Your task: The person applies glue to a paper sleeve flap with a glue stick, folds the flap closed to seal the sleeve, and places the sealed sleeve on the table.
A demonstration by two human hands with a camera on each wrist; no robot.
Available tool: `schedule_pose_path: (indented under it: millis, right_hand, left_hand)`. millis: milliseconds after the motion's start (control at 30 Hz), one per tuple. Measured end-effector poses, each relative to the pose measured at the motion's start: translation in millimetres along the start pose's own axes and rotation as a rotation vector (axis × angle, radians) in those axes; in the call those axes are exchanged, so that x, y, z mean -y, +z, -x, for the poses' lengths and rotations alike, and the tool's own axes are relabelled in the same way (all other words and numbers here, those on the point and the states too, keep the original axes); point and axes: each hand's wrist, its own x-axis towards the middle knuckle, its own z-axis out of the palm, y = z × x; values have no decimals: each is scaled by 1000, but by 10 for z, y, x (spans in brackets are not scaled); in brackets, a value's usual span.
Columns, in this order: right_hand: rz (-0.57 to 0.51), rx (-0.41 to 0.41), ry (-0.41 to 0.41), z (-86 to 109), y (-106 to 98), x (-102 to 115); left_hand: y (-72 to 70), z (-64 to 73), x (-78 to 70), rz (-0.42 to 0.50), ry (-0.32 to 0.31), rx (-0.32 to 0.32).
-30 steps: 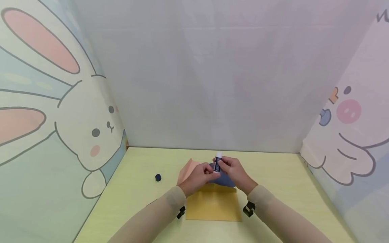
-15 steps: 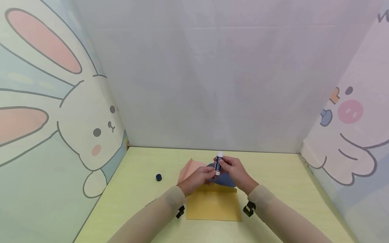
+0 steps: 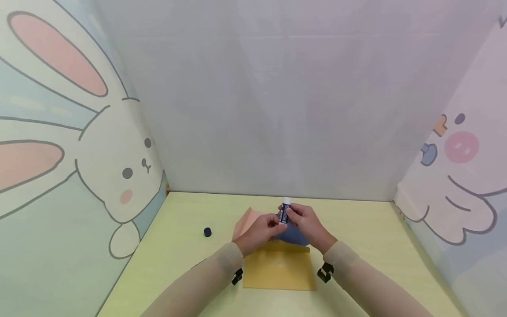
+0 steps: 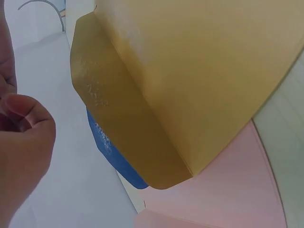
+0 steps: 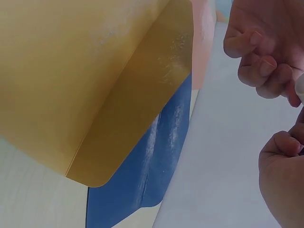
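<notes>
An uncapped glue stick (image 3: 284, 214), dark blue label with white ends, stands nearly upright above the envelopes. My right hand (image 3: 309, 223) grips its barrel between thumb and fingers. At its lower end, my left hand (image 3: 257, 232) pinches the base, fingers curled. Beneath lies a yellow envelope (image 3: 279, 274) with its flap (image 4: 109, 95) unfolded and whitish smears on it. Behind it a blue envelope (image 5: 166, 137) shows, streaked white along its flap. A pink envelope (image 3: 242, 223) is partly hidden by my left hand and the yellow one.
The dark glue stick cap (image 3: 207, 232) sits on the pale yellow table (image 3: 186, 215), left of the envelopes. A grey-white wall (image 3: 253, 110) closes off the back. Printed cartoon panels stand at both sides, with a rabbit (image 3: 115, 163) on the left.
My left fingers and thumb shift round the base of the glue stick, stretching out and then curling again. My right hand keeps its hold. The envelopes and cap stay in place.
</notes>
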Motion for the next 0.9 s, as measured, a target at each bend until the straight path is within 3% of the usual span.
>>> schedule_pose_path:
  millis: [300, 367, 467, 567, 600, 667, 900]
  right_hand:
    - [4, 34, -32, -22, -3, 28]
    - [10, 33, -35, -20, -11, 34]
    - [5, 28, -39, -19, -30, 38]
    - [-1, 19, -36, -12, -46, 46]
    - [-1, 20, -39, -9, -50, 48]
    - [3, 26, -37, -6, -52, 44]
    - [-43, 47, -17, -6, -58, 23]
  left_hand:
    - [18, 9, -43, -28, -28, -70]
    - [3, -33, 51, -30, 16, -52]
    - [-30, -54, 71, 19, 38, 17]
    - [-73, -71, 82, 80, 13, 101]
    - [-82, -34, -1, 103, -31, 121]
    - [-101, -28, 1, 122, -58, 150]
    - [-101, -22, 2, 99, -86, 139]
